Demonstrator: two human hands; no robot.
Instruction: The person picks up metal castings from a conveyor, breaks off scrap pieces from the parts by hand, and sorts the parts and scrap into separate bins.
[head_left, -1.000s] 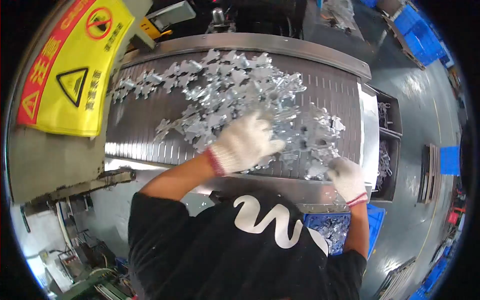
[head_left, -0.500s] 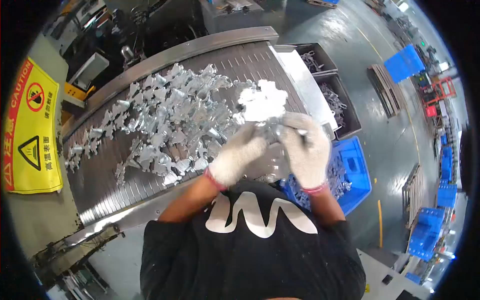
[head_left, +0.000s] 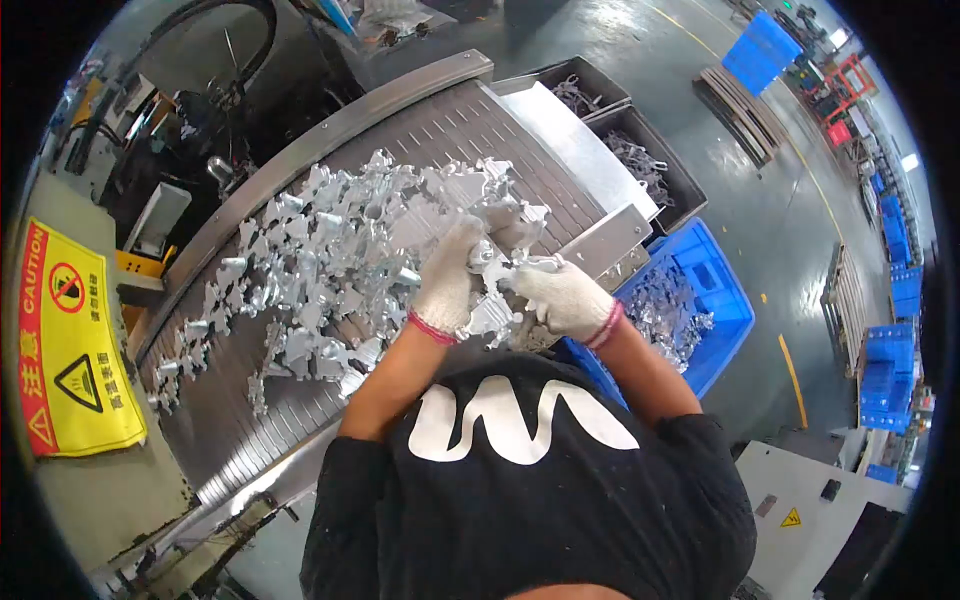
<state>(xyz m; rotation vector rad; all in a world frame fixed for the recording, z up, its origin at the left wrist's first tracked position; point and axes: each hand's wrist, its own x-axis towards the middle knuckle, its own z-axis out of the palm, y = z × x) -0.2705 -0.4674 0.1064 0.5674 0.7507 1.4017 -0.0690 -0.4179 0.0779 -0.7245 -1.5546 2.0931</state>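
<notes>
Both my hands wear white knit gloves with pink cuffs. Between them is a shiny metal casting with branching pieces, held above the near edge of the conveyor. My left hand is closed on its left side, with the thumb up near the middle. From the right, my right hand grips the same casting, fingers bent round a piece of it. Parts of the fingers are hidden behind the metal. Just left of my left hand spreads a heap of similar metal castings on the slatted conveyor belt.
A blue bin with small metal pieces stands at my right. Beyond it are dark bins holding metal scraps, with a pale metal sheet alongside. A yellow caution sign hangs at the left. The conveyor's metal rail borders the far side.
The bright casting over the belt has come down and closer to me, between my hands. My right hand has moved left and lower. The view has turned slightly.
</notes>
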